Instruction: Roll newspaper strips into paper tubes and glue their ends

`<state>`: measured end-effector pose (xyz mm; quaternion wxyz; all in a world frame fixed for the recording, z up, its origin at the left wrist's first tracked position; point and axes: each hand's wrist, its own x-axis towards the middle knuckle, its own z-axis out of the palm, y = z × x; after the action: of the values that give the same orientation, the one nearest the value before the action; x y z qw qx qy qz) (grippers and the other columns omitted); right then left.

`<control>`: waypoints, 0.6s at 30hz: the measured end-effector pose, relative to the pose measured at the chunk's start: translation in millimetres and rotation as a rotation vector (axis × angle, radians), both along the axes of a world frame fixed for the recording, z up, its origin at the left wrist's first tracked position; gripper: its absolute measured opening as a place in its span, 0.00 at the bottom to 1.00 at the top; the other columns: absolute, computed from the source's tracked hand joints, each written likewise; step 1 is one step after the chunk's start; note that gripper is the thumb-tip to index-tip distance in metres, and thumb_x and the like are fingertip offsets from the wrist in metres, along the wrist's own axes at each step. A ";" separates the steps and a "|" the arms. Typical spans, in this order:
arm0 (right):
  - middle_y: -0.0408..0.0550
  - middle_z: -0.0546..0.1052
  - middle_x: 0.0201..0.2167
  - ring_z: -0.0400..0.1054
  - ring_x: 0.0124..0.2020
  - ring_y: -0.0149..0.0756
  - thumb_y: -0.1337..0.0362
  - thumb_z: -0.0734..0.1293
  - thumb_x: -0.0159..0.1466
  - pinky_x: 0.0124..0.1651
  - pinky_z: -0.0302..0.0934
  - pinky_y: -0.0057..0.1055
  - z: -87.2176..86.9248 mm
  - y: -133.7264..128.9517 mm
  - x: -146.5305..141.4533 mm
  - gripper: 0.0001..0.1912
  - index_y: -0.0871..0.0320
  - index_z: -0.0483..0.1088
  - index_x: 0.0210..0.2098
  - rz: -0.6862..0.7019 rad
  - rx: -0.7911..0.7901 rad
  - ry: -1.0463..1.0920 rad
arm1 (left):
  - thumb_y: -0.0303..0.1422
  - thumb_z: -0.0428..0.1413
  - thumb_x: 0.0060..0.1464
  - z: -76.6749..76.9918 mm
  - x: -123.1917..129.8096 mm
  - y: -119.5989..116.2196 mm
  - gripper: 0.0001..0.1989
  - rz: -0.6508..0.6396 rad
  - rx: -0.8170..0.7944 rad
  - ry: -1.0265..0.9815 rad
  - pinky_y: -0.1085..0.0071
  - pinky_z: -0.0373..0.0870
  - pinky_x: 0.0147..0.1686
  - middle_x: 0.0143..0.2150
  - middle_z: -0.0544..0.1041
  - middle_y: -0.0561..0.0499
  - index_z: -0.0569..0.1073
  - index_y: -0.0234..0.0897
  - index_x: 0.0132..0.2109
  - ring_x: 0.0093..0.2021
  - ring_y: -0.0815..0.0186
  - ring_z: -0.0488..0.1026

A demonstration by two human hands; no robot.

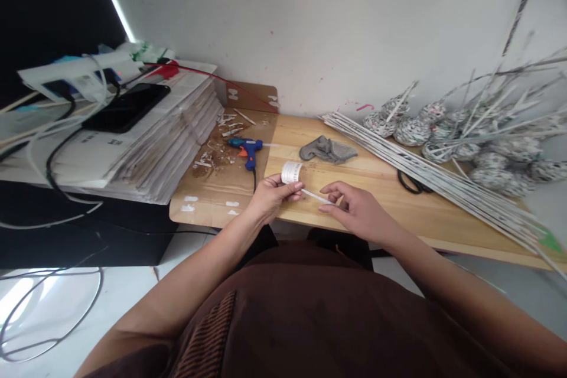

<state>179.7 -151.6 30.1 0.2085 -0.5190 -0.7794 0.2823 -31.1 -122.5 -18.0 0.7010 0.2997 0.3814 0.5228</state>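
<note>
My left hand (277,194) is closed on a white paper strip (313,194), pinching it between thumb and fingers. A small coil of the same whitish paper (291,172) rises above those fingertips, with dark print marks on it. The strip runs from the pinch down to the right, towards my right hand (349,205). There the thumb and index finger are spread apart, with the strip's end reaching between them. A blue glue gun (248,150) with an orange trigger lies left of my left hand. Beyond both hands is a crumpled grey cloth (328,149).
Cardboard (208,201) with paper scraps covers the wooden table's (283,130) left part. A tall paper stack (186,142) bears a black phone (128,107) and a power strip (80,74). Rolled paper sticks (420,171), black scissor handles (410,182) and woven paper balls (411,130) lie right.
</note>
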 end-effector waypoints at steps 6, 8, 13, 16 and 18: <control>0.43 0.75 0.24 0.67 0.25 0.33 0.59 0.58 0.70 0.32 0.57 0.29 1.0 1.2 -0.7 0.15 0.56 0.71 0.32 0.046 0.038 -0.086 | 0.30 0.73 0.32 -0.3 0.2 0.5 0.17 0.009 -0.007 -0.021 0.78 0.75 0.29 0.27 0.78 0.51 0.78 0.29 0.32 0.26 0.73 0.74; 0.44 0.78 0.29 0.69 0.29 0.34 0.57 0.62 0.67 0.34 0.58 0.29 1.3 1.6 -0.6 0.10 0.56 0.72 0.36 0.033 0.044 -0.072 | 0.29 0.73 0.32 -0.4 0.2 0.5 0.17 0.012 -0.015 -0.030 0.78 0.75 0.29 0.27 0.78 0.51 0.78 0.29 0.32 0.26 0.74 0.75; 0.45 0.78 0.28 0.70 0.28 0.35 0.57 0.61 0.68 0.33 0.58 0.30 0.7 2.0 -1.1 0.12 0.56 0.72 0.34 0.022 0.056 -0.119 | 0.29 0.73 0.33 -0.4 0.2 0.3 0.16 0.006 -0.009 -0.032 0.79 0.75 0.29 0.27 0.79 0.50 0.78 0.29 0.32 0.26 0.73 0.75; 0.45 0.78 0.29 0.72 0.31 0.36 0.57 0.59 0.69 0.35 0.59 0.30 -0.4 1.9 -1.1 0.14 0.55 0.73 0.36 0.064 0.006 -0.118 | 0.29 0.73 0.33 -0.4 0.3 0.6 0.16 0.012 -0.010 -0.043 0.79 0.75 0.29 0.28 0.79 0.49 0.78 0.29 0.32 0.26 0.73 0.75; 0.46 0.79 0.34 0.72 0.35 0.37 0.56 0.63 0.67 0.38 0.60 0.30 -1.1 1.8 -1.1 0.10 0.55 0.72 0.39 0.047 0.047 -0.086 | 0.29 0.73 0.33 -0.5 0.3 0.9 0.16 0.016 -0.012 -0.047 0.79 0.75 0.29 0.28 0.79 0.50 0.78 0.29 0.32 0.26 0.73 0.75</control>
<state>178.6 -149.8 29.0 0.1801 -0.5070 -0.8062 0.2461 -30.9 -121.6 -18.4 0.7073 0.2799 0.3703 0.5332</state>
